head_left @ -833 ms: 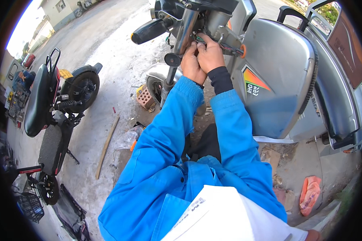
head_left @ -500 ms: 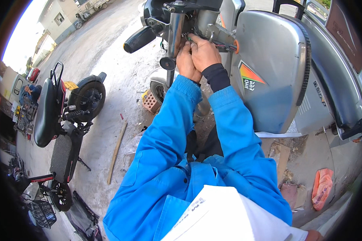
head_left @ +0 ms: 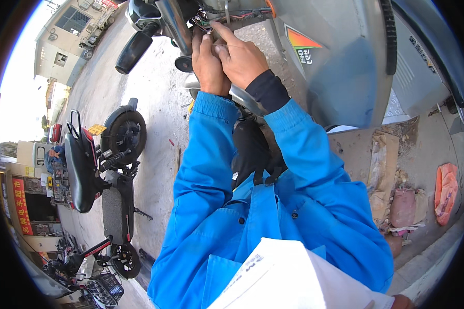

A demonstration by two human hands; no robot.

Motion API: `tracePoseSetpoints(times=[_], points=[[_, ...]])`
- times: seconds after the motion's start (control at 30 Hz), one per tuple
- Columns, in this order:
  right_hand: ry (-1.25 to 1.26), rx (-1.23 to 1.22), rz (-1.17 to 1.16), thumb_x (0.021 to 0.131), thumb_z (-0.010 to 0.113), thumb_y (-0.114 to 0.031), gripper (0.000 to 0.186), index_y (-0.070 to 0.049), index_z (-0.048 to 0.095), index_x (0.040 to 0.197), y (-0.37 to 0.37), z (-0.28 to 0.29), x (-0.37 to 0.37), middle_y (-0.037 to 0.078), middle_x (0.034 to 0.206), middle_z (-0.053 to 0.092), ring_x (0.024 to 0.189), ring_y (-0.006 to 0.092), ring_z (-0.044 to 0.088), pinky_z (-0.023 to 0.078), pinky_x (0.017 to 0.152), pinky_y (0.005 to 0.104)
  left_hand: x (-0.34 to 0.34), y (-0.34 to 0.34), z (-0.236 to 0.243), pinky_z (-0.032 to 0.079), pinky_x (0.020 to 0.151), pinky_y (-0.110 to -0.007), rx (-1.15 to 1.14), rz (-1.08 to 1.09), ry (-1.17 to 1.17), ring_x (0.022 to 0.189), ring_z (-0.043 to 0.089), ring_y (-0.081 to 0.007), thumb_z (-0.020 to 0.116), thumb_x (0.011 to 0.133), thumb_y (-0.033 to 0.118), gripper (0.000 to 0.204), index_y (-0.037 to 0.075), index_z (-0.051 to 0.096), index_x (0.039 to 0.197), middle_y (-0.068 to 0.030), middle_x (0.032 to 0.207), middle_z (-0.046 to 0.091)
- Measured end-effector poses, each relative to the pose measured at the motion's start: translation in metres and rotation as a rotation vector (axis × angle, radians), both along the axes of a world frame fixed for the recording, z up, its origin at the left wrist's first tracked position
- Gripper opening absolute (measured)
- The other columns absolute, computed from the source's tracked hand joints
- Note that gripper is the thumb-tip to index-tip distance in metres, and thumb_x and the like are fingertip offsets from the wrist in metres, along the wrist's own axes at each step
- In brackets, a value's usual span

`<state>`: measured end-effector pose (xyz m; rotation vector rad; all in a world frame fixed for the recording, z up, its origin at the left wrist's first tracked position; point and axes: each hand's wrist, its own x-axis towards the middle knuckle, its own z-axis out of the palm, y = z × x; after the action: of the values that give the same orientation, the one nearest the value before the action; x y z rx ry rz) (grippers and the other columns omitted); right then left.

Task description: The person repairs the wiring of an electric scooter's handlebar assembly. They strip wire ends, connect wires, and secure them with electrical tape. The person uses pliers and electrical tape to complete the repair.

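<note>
Both my hands meet at a bundle of thin coloured wires (head_left: 201, 20) under the handlebar of a grey three-wheeled vehicle (head_left: 340, 77). My left hand (head_left: 210, 67) is closed, its thumb and fingers pressed together just below the wires. Against it lies my right hand (head_left: 242, 57), also closed, with the index finger reaching up to the wires. Whatever sits between the fingertips is small and mostly hidden by the fingers. Left of the hands are a shiny metal fork tube (head_left: 173, 24), a black handlebar grip (head_left: 135, 50) and a round black part (head_left: 183, 64).
On the left stands a black two-wheeled electric bike (head_left: 119, 201), with more bikes and a wire basket (head_left: 105, 289) nearer me. Cardboard (head_left: 384, 154) and an orange bag (head_left: 445, 193) lie on the ground at right. A building (head_left: 62, 46) stands at the far left.
The view has shifted, so the vehicle and my hands appear higher and further left. My hands stay together at the wires, and my right index finger now stretches out more.
</note>
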<state>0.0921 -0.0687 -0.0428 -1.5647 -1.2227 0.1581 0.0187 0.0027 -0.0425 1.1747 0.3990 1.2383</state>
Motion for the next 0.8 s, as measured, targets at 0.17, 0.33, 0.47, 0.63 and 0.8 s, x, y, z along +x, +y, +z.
tracePoseSetpoints(times=[0.17,0.33,0.47,0.63,0.8], points=[[-0.04,0.168,-0.037,0.105,0.066,-0.024,0.048,-0.017,0.061,0.152,-0.053,-0.019,-0.007,0.023,0.093,0.077,0.082,0.0437,0.075,0.059,0.072,0.0513,-0.008,0.012,-0.005,0.056,0.106,-0.051,0.411,0.305,0.628,0.12,0.071,-0.0304,0.062,0.105,0.009,0.052,0.0,0.052,0.154,-0.0213,0.13,0.071],[-0.071,0.234,-0.048,0.104,0.071,-0.014,0.038,-0.011,0.07,0.141,-0.086,-0.035,-0.013,0.02,0.084,0.074,0.068,0.0338,0.072,0.055,0.063,0.0414,-0.01,0.016,-0.007,0.064,0.084,-0.046,1.197,0.85,0.894,0.108,0.076,-0.0444,0.075,0.097,0.014,0.068,-0.006,0.045,0.155,-0.0283,0.143,0.063],[-0.017,0.238,0.0,0.104,0.071,-0.015,0.035,-0.01,0.072,0.139,-0.097,-0.052,-0.021,0.021,0.083,0.073,0.067,0.0325,0.071,0.054,0.063,0.0413,-0.006,0.017,0.003,0.058,0.098,-0.048,1.245,0.918,0.848,0.123,0.07,-0.0391,0.069,0.097,0.01,0.05,-0.002,0.059,0.145,-0.0234,0.142,0.066],[0.025,0.087,0.061,0.105,0.069,-0.016,0.031,-0.009,0.072,0.136,-0.109,-0.068,-0.031,0.018,0.074,0.069,0.064,0.0302,0.069,0.053,0.063,0.0398,-0.02,0.029,0.02,0.057,0.106,-0.046,1.467,0.837,1.11,0.134,0.064,-0.0423,0.052,0.102,0.004,0.052,-0.004,0.051,0.154,-0.0257,0.157,0.056],[0.029,0.031,0.076,0.106,0.069,-0.017,0.029,-0.008,0.073,0.134,-0.116,-0.072,-0.039,0.016,0.07,0.066,0.062,0.0259,0.068,0.052,0.063,0.0392,-0.022,0.036,0.02,0.064,0.084,-0.044,1.436,0.826,1.226,0.115,0.074,-0.0335,0.054,0.1,0.007,0.041,-0.002,0.06,0.139,-0.0197,0.137,0.069]])
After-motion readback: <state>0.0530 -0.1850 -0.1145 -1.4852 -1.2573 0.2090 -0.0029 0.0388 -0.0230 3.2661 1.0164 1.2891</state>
